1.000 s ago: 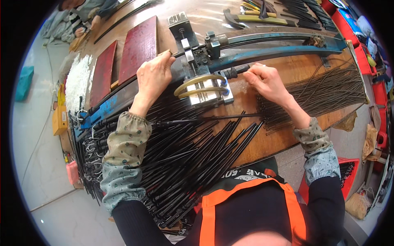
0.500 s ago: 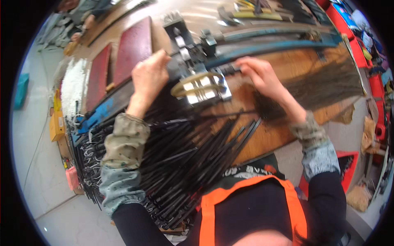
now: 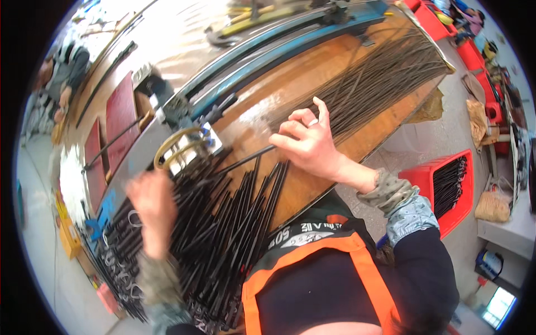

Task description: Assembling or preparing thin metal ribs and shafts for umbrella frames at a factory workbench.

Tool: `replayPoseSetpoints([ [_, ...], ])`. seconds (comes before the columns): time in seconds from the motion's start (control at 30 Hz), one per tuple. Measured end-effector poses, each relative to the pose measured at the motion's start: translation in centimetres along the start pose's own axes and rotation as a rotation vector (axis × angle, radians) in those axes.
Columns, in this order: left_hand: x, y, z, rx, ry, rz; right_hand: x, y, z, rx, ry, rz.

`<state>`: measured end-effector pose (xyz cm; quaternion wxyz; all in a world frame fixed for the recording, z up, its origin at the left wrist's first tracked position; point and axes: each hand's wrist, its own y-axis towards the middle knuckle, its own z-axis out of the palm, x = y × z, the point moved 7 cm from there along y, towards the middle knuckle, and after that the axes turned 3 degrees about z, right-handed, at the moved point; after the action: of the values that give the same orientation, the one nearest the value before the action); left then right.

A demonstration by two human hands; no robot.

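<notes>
My right hand (image 3: 310, 142) is over the near side of the wooden bench, its index finger raised and the others bent. A black rod (image 3: 245, 159) reaches from its fingertips toward the metal fixture; the grip itself is partly hidden. My left hand (image 3: 152, 198), smeared by motion, hovers over the left part of a large heap of black rods (image 3: 237, 215). Whether it holds anything cannot be made out. Just beyond it stands the metal clamping fixture (image 3: 195, 151) with a curved yellowish band and a black handle (image 3: 223, 106).
Thin dark rods (image 3: 385, 75) lie bundled on the bench (image 3: 251, 128). Blue rails (image 3: 279, 53) run behind them. Dark red boards (image 3: 121, 120) lie at the left. A red crate (image 3: 424, 173) with black rods stands at the right. Another person (image 3: 67, 72) is at the far left.
My view has swung, so the fixture appears farther left. My right hand has left the fixture's handle and is now at a black rod. My left hand has dropped from beside the fixture toward the heap.
</notes>
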<state>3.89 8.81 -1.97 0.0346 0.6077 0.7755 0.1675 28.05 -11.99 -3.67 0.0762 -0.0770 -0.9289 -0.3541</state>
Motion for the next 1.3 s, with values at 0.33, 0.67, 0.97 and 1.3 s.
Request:
replayPoseSetpoints([
  [0.33, -11.7, 9.5, -3.8, -0.169, -0.222, 0.091, -4.4, 4.1, -3.9, -0.274, 0.135, -0.026],
  [0.67, -7.6, 11.8, -10.4, -0.066, -0.268, -0.015, -5.7, 9.0, -4.2, -0.048, 0.525, 0.009],
  [0.97, -3.4, 8.9, -9.9, -0.028, -0.112, -0.061, -2.0, 9.7, -0.6, -0.166, 0.354, -0.208],
  [1.3, 8.6, 3.8, -19.6, -0.459, -0.012, -0.298, -0.6, 18.5, 8.5, 0.336, 0.909, 0.181],
])
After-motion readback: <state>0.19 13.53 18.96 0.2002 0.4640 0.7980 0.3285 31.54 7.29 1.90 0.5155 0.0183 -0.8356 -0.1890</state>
